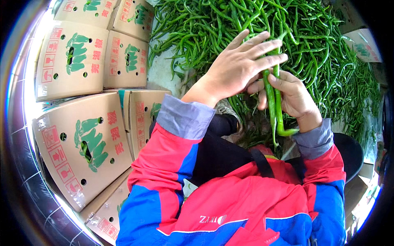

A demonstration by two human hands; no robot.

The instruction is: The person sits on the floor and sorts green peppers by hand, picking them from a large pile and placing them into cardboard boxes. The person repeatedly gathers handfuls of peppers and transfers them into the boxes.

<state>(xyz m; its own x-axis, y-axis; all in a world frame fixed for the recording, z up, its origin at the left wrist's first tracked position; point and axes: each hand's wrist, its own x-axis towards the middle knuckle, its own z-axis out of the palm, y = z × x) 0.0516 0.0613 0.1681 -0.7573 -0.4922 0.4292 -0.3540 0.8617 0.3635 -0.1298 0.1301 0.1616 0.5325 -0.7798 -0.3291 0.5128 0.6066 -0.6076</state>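
Observation:
Two long green chili peppers (271, 95) hang roughly upright in my right hand (294, 92), its thumb across their front and its fingers curled behind them. The lower tip of one pepper bends sharply to the right. My left hand (240, 67) lies across the upper part of the peppers, back of the hand up, fingers stretched and spread. Its palm and thumb are mostly hidden, so any hold on the peppers cannot be made out. Just beyond both hands spreads a large heap of loose green chili peppers (320, 64).
Cardboard boxes printed with green peppers (72, 61) are stacked at my left, with another large box (92, 144) nearer me. Peppers show through some holes. My shoe (227, 110) is close to the heap. At the right stands a round black seat (347, 156).

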